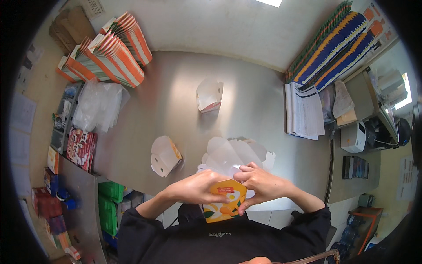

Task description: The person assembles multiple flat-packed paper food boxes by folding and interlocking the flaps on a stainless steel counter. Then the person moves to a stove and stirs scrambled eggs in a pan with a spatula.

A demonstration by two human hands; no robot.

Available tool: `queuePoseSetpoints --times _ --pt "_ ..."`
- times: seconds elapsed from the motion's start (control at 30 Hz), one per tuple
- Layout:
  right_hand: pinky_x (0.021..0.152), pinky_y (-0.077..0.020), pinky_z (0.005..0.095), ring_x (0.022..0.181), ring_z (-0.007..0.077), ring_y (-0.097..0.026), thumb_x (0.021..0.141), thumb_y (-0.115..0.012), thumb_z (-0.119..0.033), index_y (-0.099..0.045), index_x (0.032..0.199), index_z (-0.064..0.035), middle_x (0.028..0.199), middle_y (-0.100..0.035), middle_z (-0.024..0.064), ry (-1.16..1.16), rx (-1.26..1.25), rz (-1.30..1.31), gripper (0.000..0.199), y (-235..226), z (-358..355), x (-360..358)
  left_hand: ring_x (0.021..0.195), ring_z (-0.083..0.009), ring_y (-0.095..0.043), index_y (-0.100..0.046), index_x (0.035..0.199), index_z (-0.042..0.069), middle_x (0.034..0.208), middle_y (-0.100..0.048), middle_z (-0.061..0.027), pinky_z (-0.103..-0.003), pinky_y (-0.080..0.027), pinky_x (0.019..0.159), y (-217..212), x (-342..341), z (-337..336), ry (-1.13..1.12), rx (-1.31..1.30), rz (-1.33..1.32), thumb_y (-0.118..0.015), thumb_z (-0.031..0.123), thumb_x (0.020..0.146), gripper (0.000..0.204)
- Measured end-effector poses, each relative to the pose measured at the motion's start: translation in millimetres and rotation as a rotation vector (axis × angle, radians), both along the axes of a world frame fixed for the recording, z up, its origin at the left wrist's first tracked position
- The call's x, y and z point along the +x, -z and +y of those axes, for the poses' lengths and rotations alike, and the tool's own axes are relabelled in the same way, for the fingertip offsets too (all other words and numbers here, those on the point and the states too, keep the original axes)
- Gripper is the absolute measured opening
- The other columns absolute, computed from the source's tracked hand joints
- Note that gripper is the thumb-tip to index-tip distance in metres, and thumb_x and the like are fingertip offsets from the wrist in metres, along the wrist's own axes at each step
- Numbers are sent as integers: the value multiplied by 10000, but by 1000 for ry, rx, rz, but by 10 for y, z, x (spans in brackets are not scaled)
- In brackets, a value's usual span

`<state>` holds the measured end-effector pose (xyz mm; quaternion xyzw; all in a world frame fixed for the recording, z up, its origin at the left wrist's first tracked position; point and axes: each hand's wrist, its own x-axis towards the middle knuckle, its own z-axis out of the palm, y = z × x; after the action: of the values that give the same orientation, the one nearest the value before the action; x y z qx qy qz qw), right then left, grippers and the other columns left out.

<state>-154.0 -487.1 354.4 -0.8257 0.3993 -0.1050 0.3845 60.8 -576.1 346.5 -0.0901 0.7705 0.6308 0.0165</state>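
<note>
Glasses [310, 258] nearest; both hands [197, 188] [266, 182], fingers [247, 177] closed, grip yellow carton [220, 209]; metal table [132, 127], pale wall [211, 28].

A metal counter [259, 101] fills the middle, its surface catching a soft, pale sheen. Behind it rises a plain whitish wall [211, 26], with a bright light patch [269, 2] at the top edge. Paper sheets [22, 132] hang on the beige left wall [27, 81]. Light tiles cover the floor [263, 216]; an orange-framed rack [373, 212] stands lower right.
</note>
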Motion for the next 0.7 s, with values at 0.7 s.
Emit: queuePoseSetpoints --times 0.7 --pt "950 -419 480 1130 334 -543 706 -764 -348 -567 1226 -184 1232 -564 143 536 -442 143 580 1876 234 699 1244 -317 -480 -518 1227 17 1211 -576 -233 -434 -332 1095 -1161 710 1320 -615 682 1111 -454 221 985 323"
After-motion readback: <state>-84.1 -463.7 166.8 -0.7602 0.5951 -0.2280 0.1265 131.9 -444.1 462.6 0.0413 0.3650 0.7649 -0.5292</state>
